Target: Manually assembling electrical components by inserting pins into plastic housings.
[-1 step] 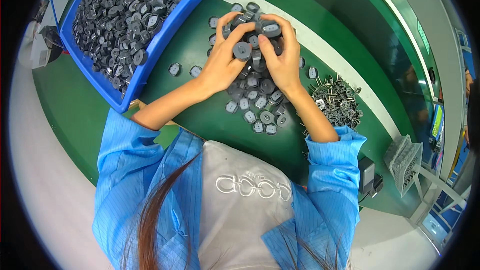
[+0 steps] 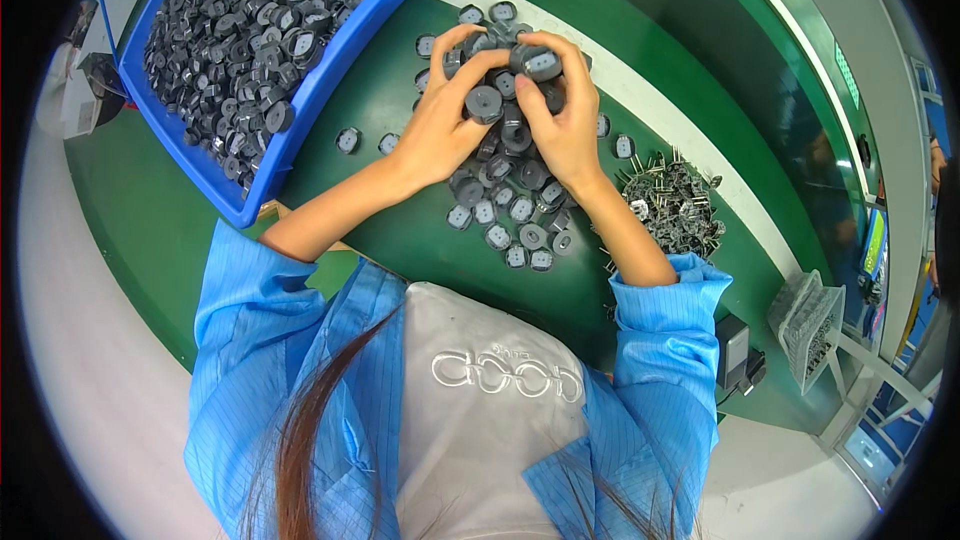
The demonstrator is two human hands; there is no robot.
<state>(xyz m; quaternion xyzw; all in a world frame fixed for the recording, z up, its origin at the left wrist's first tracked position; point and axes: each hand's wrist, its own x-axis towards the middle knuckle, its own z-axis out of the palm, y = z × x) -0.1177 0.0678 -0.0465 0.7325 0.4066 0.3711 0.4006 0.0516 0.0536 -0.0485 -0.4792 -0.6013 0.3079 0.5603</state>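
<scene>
My left hand (image 2: 440,125) and my right hand (image 2: 565,120) meet over a heap of small dark round parts (image 2: 515,210) on the green table (image 2: 400,240). Between the two hands I hold several of these round parts (image 2: 500,90), bunched together. My left fingertips curl over one part near the top of the bunch, and my right fingers pinch another part (image 2: 540,62) beside it. More of the same parts lie loose under and around my wrists.
A blue bin (image 2: 300,110) full of the same dark parts stands at the left. A cluster of small pinned metal pieces (image 2: 670,200) lies right of the heap. A black adapter (image 2: 735,350) and a white ribbed rack (image 2: 810,325) sit at the right edge.
</scene>
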